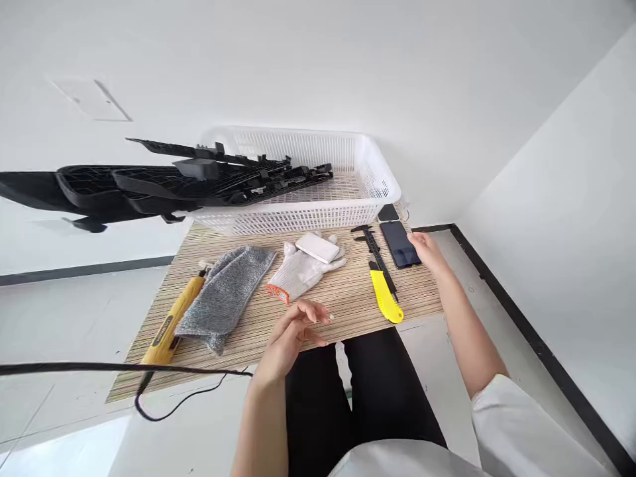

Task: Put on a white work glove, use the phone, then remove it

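The bench (348, 301) is tan with fine darker stripes running across it. The basket (365, 175) is white with a grid of small slots, and the long moulded parts (163, 182) lying in it are black. The cloth (223, 295) is speckled grey. The knit glove (298, 275) is off-white with an orange cuff, and the small flat box (318, 247) on it is white. The tool (171, 321) with the black cord is yellow. The knife (386, 298) is yellow, the caliper (375, 248) black, the phone (400, 244) dark with a bluish sheen
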{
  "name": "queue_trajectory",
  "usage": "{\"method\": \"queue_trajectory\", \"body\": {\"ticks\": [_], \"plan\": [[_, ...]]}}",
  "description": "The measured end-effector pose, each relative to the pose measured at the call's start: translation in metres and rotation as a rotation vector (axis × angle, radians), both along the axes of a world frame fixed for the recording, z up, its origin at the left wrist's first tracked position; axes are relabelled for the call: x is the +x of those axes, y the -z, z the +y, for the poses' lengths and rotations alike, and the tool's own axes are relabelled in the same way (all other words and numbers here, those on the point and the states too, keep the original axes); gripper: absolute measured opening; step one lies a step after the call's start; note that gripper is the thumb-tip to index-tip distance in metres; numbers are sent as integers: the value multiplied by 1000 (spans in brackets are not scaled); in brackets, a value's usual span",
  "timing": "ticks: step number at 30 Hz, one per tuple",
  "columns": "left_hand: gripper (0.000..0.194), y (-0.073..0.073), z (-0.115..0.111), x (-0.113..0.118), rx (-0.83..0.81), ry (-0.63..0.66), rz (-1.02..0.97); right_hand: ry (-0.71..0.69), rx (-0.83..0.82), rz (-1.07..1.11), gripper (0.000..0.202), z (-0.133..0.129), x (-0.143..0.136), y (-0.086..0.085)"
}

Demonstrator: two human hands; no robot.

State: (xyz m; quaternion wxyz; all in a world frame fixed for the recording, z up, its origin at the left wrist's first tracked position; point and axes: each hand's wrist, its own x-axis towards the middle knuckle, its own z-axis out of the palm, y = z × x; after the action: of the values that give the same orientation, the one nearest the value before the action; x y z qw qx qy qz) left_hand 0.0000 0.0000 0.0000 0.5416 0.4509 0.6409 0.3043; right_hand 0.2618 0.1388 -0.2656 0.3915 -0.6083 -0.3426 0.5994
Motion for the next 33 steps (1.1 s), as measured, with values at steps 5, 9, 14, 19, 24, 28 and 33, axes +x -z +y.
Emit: {"method": "queue_trajectory", "body": {"ticks": [5, 9, 14, 19, 24, 28, 33], "plan": [[11, 1, 1, 3, 10, 2, 11, 72, -78, 54, 68, -6, -7, 10], [15, 3, 0, -1, 30, 1, 14, 64, -106, 246, 66, -7, -6, 8], [13, 3, -2, -3, 28, -7, 20, 56, -142, 309, 73, -8, -1, 6], [13, 3, 0, -3, 25, -4, 11, 72, -160, 332, 69, -8, -2, 8], [12, 5, 1, -6, 38, 15, -10, 88, -187, 325, 73, -9, -2, 9], [13, 4, 1, -9, 26, 48, -11, 67, -159, 319, 80, -9, -3, 11], [14, 3, 1, -11, 18, 60, -6, 46, -167, 297, 80, -10, -2, 9]]}}
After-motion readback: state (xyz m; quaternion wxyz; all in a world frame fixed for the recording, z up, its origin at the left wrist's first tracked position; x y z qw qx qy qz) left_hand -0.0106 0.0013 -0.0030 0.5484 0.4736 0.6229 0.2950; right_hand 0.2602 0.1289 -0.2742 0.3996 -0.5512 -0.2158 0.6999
